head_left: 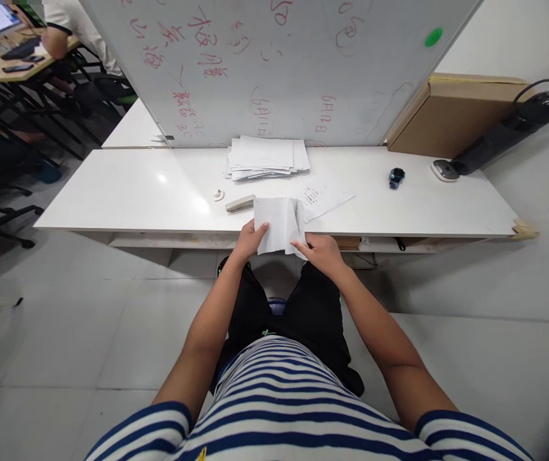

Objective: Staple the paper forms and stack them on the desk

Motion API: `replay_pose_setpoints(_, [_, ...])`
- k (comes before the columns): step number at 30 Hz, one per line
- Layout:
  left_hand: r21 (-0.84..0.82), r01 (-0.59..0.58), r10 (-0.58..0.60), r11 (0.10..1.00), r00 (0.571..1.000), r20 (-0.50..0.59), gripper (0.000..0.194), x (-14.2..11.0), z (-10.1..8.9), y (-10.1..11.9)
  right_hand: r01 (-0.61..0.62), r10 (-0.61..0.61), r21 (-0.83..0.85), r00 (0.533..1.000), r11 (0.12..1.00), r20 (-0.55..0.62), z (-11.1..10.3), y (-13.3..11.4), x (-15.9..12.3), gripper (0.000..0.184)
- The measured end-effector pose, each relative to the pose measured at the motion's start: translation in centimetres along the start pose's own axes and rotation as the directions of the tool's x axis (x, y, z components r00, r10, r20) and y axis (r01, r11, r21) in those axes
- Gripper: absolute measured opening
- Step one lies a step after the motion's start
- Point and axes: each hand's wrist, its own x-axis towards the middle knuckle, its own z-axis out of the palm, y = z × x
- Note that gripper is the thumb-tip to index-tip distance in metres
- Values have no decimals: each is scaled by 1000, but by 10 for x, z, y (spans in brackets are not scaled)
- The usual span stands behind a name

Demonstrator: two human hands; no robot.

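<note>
Both my hands hold white sheets of paper (271,221) at the near edge of the desk. My left hand (249,241) grips the left side with the thumb on top. On the right side, my right hand (321,251) pinches the lower corner, where the paper shows a fold or loose flap. A stapler (240,204) lies just beyond my left hand, partly behind the paper. Farther back sits a stack of white paper (267,157). Beside the held paper, a printed sheet (325,200) lies flat on the desk.
The white desk (125,192) meets a whiteboard (294,70) with red writing. A small white object (218,195) lies left of the stapler. To the right are a dark watch (396,178), a mouse (445,170) and a cardboard box (452,118). A person (80,32) sits at the far left.
</note>
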Motion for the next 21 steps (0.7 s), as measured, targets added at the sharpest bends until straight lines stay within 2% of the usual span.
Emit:
replay_pose_setpoints(6, [-11,4,-4,1000,999,32,48,-4,6,2,49,-59,-115,994,992,-88,5,-5,1,61])
replay_pose_setpoints(15, [20,-5,4,1000,999,50,43,-7,9,5,44,-53,-98,994,994,-94,5,-11,0,64])
replay_pose_setpoints(19, [17,-10,9,1000,999,45,46,-9,8,7,-73,72,-4,989,997,-132,6,-5,0,54])
replay_pose_setpoints(21, [18,-26,25,999,998,59,48,-11,5,6,-162,183,159,975,974,-129,7,2,3,42])
